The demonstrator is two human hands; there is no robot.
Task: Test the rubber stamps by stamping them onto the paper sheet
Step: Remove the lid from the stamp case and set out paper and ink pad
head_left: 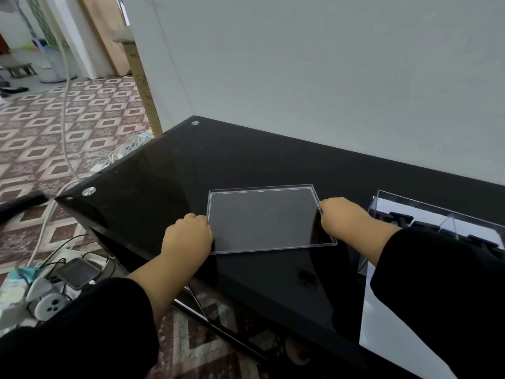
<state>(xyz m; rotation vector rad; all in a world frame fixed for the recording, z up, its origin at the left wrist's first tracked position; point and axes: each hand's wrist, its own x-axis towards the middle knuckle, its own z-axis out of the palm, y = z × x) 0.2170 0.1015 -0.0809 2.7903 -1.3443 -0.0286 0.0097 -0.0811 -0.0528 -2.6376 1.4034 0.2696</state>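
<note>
A clear plastic lid (266,220) lies flat on the black glass table (169,170). My left hand (188,236) grips its left edge with curled fingers, and my right hand (341,217) grips its right edge. At the right stands a clear plastic box (410,206) holding several black-handled rubber stamps (401,218), partly hidden behind my right sleeve. A white paper sheet (388,332) lies on the table in front of the box, near the table's front edge.
A white wall runs behind the table. On the patterned floor to the left lie cables (62,250), a phone (78,272) and a power strip (46,307). A cardboard box (142,86) leans by the wall corner.
</note>
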